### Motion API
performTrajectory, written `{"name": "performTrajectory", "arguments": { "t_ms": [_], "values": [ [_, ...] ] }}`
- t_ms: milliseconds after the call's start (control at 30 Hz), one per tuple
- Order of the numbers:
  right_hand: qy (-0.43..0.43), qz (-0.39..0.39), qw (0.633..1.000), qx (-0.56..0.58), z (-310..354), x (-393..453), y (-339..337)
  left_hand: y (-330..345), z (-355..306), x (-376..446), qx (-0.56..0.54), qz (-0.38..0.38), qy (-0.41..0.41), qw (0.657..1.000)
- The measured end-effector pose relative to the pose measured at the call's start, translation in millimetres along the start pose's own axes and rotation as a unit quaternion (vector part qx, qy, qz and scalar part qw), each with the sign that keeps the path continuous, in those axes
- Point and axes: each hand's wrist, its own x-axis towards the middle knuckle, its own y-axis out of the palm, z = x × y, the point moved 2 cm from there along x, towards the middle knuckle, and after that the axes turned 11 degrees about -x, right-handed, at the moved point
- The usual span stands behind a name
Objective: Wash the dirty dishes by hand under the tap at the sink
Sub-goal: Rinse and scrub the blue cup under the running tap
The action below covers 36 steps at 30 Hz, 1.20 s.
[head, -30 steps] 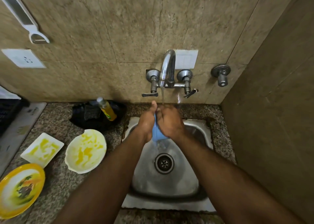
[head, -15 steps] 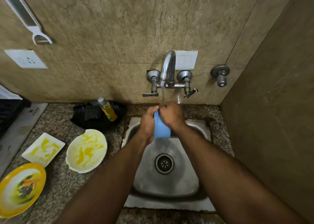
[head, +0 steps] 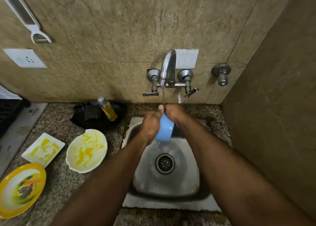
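1. Both hands are clamped on the blue cup (head: 164,130): the left hand (head: 151,125) wraps its near side, the right hand (head: 174,113) grips the far side and top. How the right fingers sit on the cup is hidden.
2. Location: the cup is held tilted above the steel sink (head: 188,183), directly under the running tap (head: 168,66). Water spills from its lower end towards the drain (head: 165,163).
3. Risk, slip: both hands and the cup appear wet. A loosened grip would likely drop the cup into the basin.
4. Risk, splash: the stream lands close to the back wall and the rear rim. A steeper tilt could throw water onto the granite surface (head: 56,183).
5. Risk, knock: the tap levers sit just above the knuckles. Lifting the cup carelessly may strike them.
6. Outstanding: the round bowl (head: 86,151), square dish (head: 42,147) and yellow plate (head: 20,189) lie smeared on the surface, left of the sink, unwashed. The soap bottle (head: 107,109) stands behind them.
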Motion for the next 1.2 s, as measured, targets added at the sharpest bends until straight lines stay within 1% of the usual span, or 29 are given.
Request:
{"name": "performTrajectory", "arguments": {
  "t_ms": [33, 67, 100, 167, 233, 267, 333, 367, 433, 467, 533, 567, 600, 633, 667, 733, 767, 800, 833, 867, 933, 1033, 1067, 1133, 1200],
  "values": [
    [0.009, 0.007, 1.000, 0.008, -1, 3, 0, 0, 2, 0, -0.010, 0.003, 0.023, 1.000],
    [0.003, 0.004, 1.000, -0.008, 1, 2, -2, 0, 3, 1, -0.027, 0.006, 0.039, 0.999],
    [-0.019, -0.016, 0.999, -0.033, 5, -2, -1, 0, 1, 1, -0.041, 0.007, 0.041, 0.998],
    [-0.072, -0.095, 0.991, -0.066, 10, -12, 0, -1, -7, 6, -0.073, 0.000, 0.005, 0.997],
    [-0.154, -0.142, 0.976, -0.061, 13, -28, 5, -1, -14, 13, -0.133, -0.001, -0.078, 0.988],
    [-0.198, -0.153, 0.966, -0.067, 12, -33, 10, 0, -16, 17, -0.153, -0.003, -0.108, 0.982],
    [-0.254, -0.174, 0.948, -0.087, 11, -40, 18, 1, -20, 23, -0.154, -0.025, -0.126, 0.980],
    [-0.261, -0.178, 0.946, -0.077, 13, -41, 18, 1, -22, 24, -0.147, -0.044, -0.113, 0.982],
    [-0.228, -0.192, 0.953, -0.045, 14, -35, 15, 1, -22, 27, -0.118, -0.053, -0.068, 0.989],
    [-0.190, -0.181, 0.965, -0.027, 15, -31, 13, 2, -24, 26, -0.107, -0.039, -0.040, 0.993],
    [-0.083, -0.120, 0.989, 0.022, 16, -17, 6, 5, -24, 19, -0.066, -0.022, 0.003, 0.998],
    [-0.039, -0.081, 0.995, 0.034, 16, -12, 0, 6, -23, 15, -0.058, -0.024, 0.012, 0.998],
    [-0.012, -0.055, 0.998, 0.029, 16, -6, -5, 6, -20, 13, -0.064, -0.031, 0.016, 0.997],
    [-0.011, -0.047, 0.999, 0.013, 17, -4, -8, 4, -15, 15, -0.080, -0.038, 0.015, 0.996],
    [0.001, -0.056, 0.998, 0.015, 15, -1, -9, 3, -13, 15, -0.108, -0.045, 0.007, 0.993],
    [-0.037, -0.083, 0.991, 0.101, 16, -12, -4, -1, -10, 19, -0.191, -0.041, -0.031, 0.980],
    [-0.070, -0.107, 0.987, 0.098, 15, -23, 0, -2, -10, 19, -0.243, -0.033, -0.061, 0.968],
    [-0.110, -0.124, 0.985, 0.049, 14, -33, 7, -2, -8, 21, -0.300, -0.028, -0.080, 0.950],
    [-0.141, -0.128, 0.981, -0.035, 11, -44, 14, -3, -8, 20, -0.346, -0.040, -0.092, 0.933],
    [-0.171, -0.135, 0.969, -0.113, 8, -52, 23, -3, -7, 18, -0.374, -0.060, -0.102, 0.920],
    [-0.204, -0.140, 0.950, -0.189, 5, -72, 33, -3, -2, 14, -0.379, -0.088, -0.108, 0.915],
    [-0.214, -0.118, 0.946, -0.214, -2, -80, 34, -6, 12, 13, -0.396, -0.097, -0.141, 0.902],
    [-0.210, -0.105, 0.949, -0.210, -3, -75, 31, -6, 14, 14, -0.410, -0.079, -0.159, 0.895],
    [-0.176, -0.073, 0.962, -0.193, -3, -59, 23, -4, 17, 13, -0.416, -0.043, -0.181, 0.890],
    [-0.120, -0.041, 0.978, -0.167, -1, -41, 13, 0, 13, 6, -0.394, -0.038, -0.179, 0.901]
  ]
}}
